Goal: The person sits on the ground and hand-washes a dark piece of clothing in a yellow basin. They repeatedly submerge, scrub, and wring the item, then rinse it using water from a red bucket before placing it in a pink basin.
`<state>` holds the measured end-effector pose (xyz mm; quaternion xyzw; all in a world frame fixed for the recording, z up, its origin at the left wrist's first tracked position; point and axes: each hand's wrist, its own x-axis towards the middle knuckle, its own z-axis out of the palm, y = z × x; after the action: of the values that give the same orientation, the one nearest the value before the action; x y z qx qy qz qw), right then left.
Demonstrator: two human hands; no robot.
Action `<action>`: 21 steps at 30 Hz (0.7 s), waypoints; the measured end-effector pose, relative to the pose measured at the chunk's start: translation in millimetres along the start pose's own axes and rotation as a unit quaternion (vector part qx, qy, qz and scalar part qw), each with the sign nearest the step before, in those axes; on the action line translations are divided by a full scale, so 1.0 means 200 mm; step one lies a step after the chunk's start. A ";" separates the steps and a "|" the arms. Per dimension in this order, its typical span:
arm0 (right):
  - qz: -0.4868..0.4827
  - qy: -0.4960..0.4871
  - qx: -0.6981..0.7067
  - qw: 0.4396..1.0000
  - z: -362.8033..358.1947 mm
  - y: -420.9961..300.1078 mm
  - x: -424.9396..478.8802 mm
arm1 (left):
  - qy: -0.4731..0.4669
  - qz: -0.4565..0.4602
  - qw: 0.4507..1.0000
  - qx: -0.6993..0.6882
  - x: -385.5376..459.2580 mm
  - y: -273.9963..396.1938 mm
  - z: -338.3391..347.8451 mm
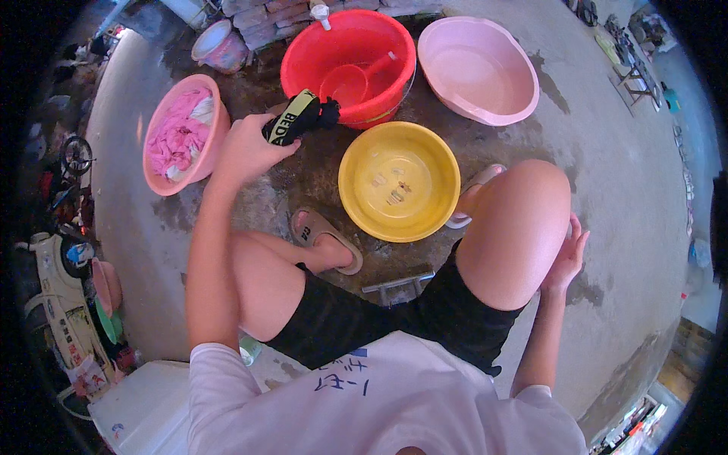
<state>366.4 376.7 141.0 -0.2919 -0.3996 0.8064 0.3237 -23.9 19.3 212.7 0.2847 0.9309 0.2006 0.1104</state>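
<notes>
My left hand point(250, 145) grips a bunched black cloth garment point(307, 114) with a yellow-green band that bears lettering. It is raised in front of the red plastic bucket point(301, 62), in which a red dipper point(344, 82) lies. A yellow plastic basin point(355, 210) with printed figures on its bottom stands between my feet. Left of my left hand is a pink basin point(219, 119) heaped with pink and white cloth point(179, 131). My right hand point(569, 256) rests beside my right knee, partly hidden by it, with nothing visible in its fingers.
A pale pink tub point(526, 85) stands right of the red bucket. A tap point(320, 12) hangs over the bucket, near a brick wall point(256, 25). A small patterned bucket point(224, 51) is at the back left. Part of a metal stool point(398, 281) shows below me. The concrete floor has wet patches.
</notes>
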 end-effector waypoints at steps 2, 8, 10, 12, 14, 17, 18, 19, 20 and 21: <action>0.008 0.015 -0.042 0.999 -0.12 0.05 0.03 | -0.006 -0.010 1.000 0.021 0.01 -0.02 0.00; 0.002 0.066 -0.055 0.996 -0.23 0.25 0.02 | -0.027 -0.038 0.999 0.014 0.02 0.00 -0.02; -0.023 0.038 -0.032 0.999 -0.07 0.15 0.01 | -0.017 -0.041 0.999 0.026 0.01 0.01 -0.02; -0.022 0.006 -0.004 1.000 0.03 0.05 -0.03 | -0.017 -0.041 0.999 0.028 0.00 0.01 -0.02; -0.022 -0.024 0.015 0.999 -0.01 0.06 -0.03 | -0.027 -0.042 0.998 0.026 0.00 0.02 -0.03; 0.031 0.045 -0.019 0.998 -0.27 0.22 0.03 | -0.028 -0.029 0.999 0.014 0.03 0.05 -0.04; 0.027 0.080 -0.049 0.995 -0.20 0.24 0.00 | -0.027 -0.028 0.999 0.009 0.02 0.04 -0.04; 0.017 0.075 -0.060 0.995 -0.21 0.25 0.00 | -0.026 -0.027 0.999 0.004 0.02 0.03 -0.03; 0.007 0.071 -0.071 0.995 -0.22 0.26 0.01 | -0.025 -0.025 0.999 -0.001 0.01 0.02 -0.03; -0.004 0.067 -0.081 0.994 -0.23 0.27 0.02 | -0.023 -0.028 0.999 0.005 0.01 0.02 -0.03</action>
<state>382.4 374.8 71.6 -0.3691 -0.4421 0.7487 0.3282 -26.0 22.2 220.5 0.2640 0.9365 0.1865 0.1362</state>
